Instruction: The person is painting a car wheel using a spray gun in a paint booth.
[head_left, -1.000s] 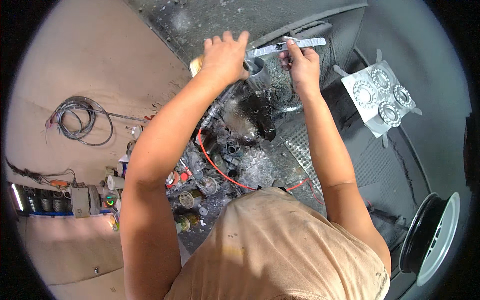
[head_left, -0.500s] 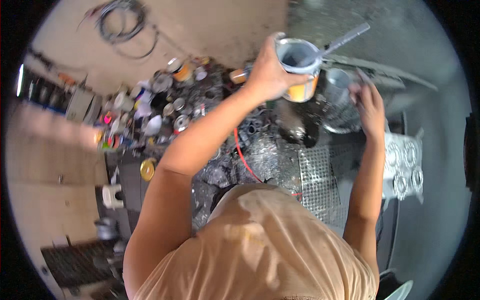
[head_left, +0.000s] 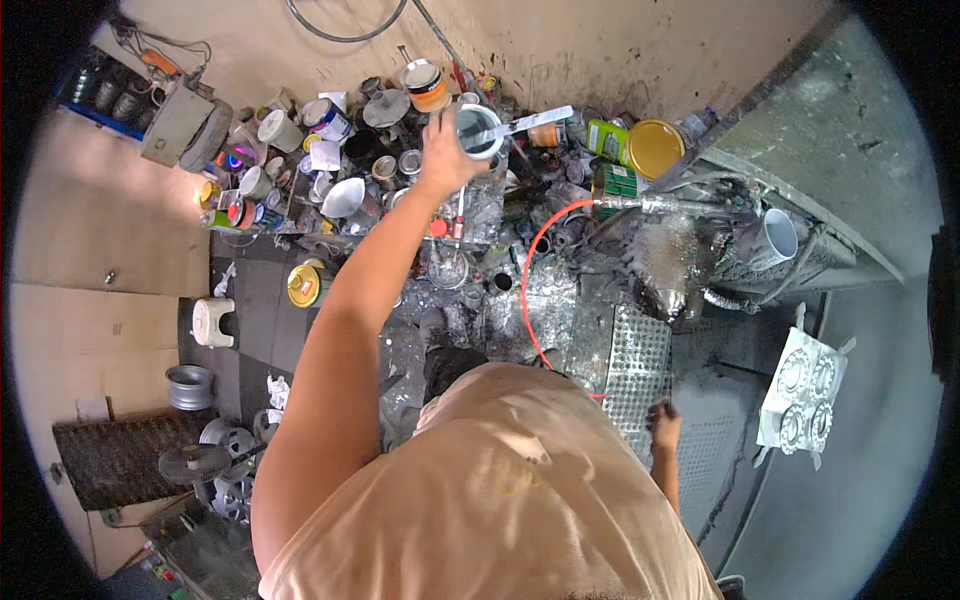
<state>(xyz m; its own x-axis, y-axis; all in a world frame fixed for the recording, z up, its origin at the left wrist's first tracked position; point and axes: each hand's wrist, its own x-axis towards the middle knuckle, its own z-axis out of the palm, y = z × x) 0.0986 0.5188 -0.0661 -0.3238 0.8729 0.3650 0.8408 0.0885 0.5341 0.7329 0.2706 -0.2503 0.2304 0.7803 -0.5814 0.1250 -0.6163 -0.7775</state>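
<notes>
My left hand point(head_left: 445, 157) is wrapped around the side of an open paint can point(head_left: 491, 148) held above the cluttered bench. Grey paint coats the can's inside. A pale flat stirring stick point(head_left: 541, 121) leans out over its rim to the right. Low on the right, my right hand point(head_left: 664, 425) hangs beside my body above the perforated metal plate point(head_left: 638, 362). Nothing shows in it, and its fingers look loosely bent and slightly apart. Farther right, a grey cup point(head_left: 779, 236) stands tilted near the ledge, away from both hands.
Paint cans, tubs and cups crowd the bench point(head_left: 487, 205), among them an orange-labelled can point(head_left: 427, 88). A gold-lidded can point(head_left: 655, 149) stands at the back right. A red hose point(head_left: 526, 290) curves across the floor. White-sprayed round parts on a panel point(head_left: 803, 390) are at right.
My left hand has carried the paint can and stick leftward over the bench. My right hand has left the grey cup's side and dropped toward my body. The view has turned.
</notes>
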